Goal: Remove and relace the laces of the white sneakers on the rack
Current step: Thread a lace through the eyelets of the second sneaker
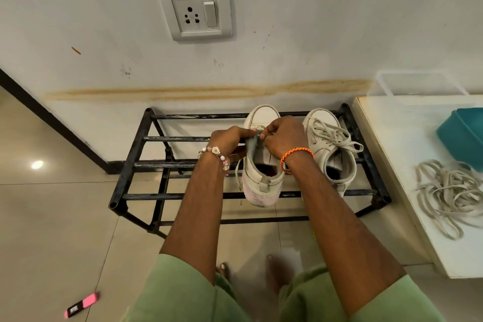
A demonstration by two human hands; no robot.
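While you leaned over the black metal shoe rack (136,150), both your forearms reached straight forward and your two hands met over the left white sneaker (261,165). Your left hand (230,140), wrist ringed by a beaded flower bracelet (218,158), curled its fingers and thumb around the grey tongue near the eyelets. Your right hand (283,138), wearing an orange braided band (296,155), pinched something small just beside your left fingertips; whether that was a lace end I could not tell. One lace strand (237,175) hung below your left wrist, along the sneaker's side.

You had two white sneakers on the rack's top bars, toes toward the wall: the one under your fingers, and a second sneaker (330,149), still laced, just right of your right hand. One loose pile of laces (449,195) lay on the white table (392,165), well apart from your right hand, near one teal container (464,138). One pink marker (81,305) lay on the floor, far behind your left elbow.
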